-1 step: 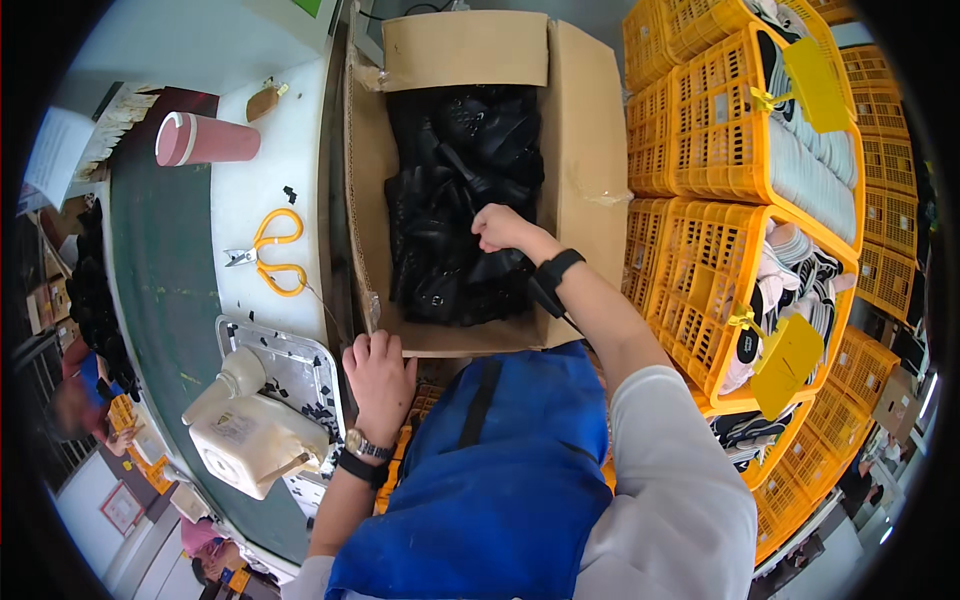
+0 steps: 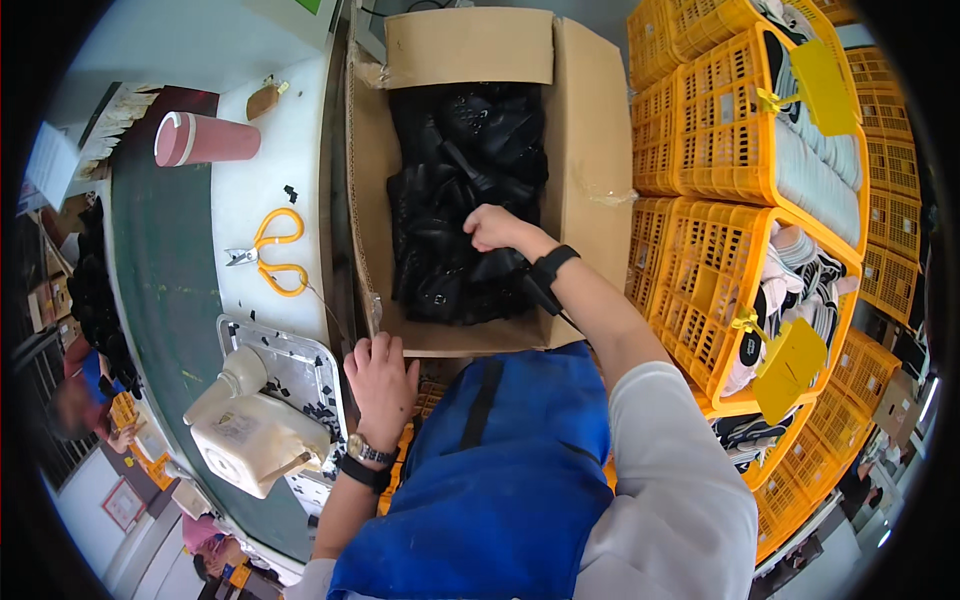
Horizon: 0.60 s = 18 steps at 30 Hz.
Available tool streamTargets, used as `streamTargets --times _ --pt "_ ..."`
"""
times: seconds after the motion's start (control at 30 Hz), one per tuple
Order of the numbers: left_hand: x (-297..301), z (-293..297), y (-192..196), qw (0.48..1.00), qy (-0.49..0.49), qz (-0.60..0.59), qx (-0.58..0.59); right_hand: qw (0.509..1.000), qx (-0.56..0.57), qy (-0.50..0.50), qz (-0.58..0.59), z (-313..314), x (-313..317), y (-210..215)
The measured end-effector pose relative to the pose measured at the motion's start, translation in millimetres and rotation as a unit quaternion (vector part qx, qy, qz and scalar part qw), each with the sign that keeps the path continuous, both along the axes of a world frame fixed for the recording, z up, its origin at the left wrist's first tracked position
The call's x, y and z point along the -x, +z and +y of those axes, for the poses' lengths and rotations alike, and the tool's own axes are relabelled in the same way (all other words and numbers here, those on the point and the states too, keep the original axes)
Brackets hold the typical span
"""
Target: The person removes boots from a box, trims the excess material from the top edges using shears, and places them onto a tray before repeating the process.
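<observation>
Reaching into a carton of black pieces

The right hand (image 2: 492, 228) is down in the open cardboard box (image 2: 590, 150), fingers curled around 1 of the black pieces (image 2: 460, 190) heaped inside. The left hand (image 2: 382, 385) lies flat and open against the box's near edge beside a metal tray (image 2: 290, 350), holding nothing, likely steadying the box. Yellow scissors (image 2: 275, 250) lie on the white desk (image 2: 285, 140) within easy reach.
</observation>
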<state>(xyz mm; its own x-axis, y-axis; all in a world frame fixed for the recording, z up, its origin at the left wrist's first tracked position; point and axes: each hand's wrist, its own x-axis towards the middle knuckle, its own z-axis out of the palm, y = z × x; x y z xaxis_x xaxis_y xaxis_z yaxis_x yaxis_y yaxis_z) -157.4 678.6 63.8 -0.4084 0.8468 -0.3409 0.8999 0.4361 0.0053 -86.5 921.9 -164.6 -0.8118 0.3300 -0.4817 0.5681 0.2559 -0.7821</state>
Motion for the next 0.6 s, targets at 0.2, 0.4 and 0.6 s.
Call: streamTargets --times 0.2,0.4,0.6 --pt "-5 6 9 0.998 0.063 -0.024 0.003 0.984 -0.039 0.154 -0.081 -22 61 -31" --pt "-2 5 4 0.994 0.095 -0.046 0.010 0.960 -0.061 0.239 -0.136 -26 104 -48" --pt "3 -3 1 0.991 0.113 -0.069 0.010 0.955 -0.044 0.248 -0.158 -44 111 -48"
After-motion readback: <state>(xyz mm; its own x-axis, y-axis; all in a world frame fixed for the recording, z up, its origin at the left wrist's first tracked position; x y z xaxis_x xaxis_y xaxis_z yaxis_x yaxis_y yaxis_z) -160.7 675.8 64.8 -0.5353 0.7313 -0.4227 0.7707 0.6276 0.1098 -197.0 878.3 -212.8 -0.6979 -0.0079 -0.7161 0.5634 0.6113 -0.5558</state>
